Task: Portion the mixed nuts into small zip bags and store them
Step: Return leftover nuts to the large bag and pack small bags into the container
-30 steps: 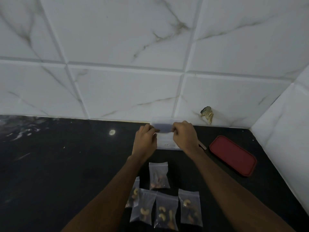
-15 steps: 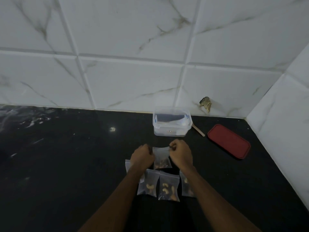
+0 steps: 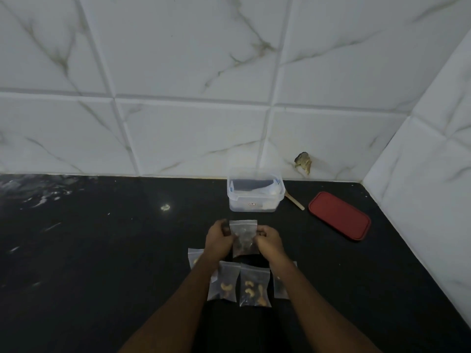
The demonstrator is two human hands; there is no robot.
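Plastic bag (image 3: pixel 243 237) between both hands (image 3: pixel 218 239) (image 3: pixel 270 241)

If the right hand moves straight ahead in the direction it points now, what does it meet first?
Apart from the small clear zip bag it holds, the right hand would probably meet the clear rectangular plastic container first; the black countertop between them looks free, though depth is uncertain.

Red lid (image 3: pixel 339 215), black counter (image 3: pixel 102 250), white veined wall tiles (image 3: pixel 178 59)

small clear zip bag (image 3: pixel 244 238) of nuts, upright; four filled bags (image 3: pixel 254 285) lie flat below it
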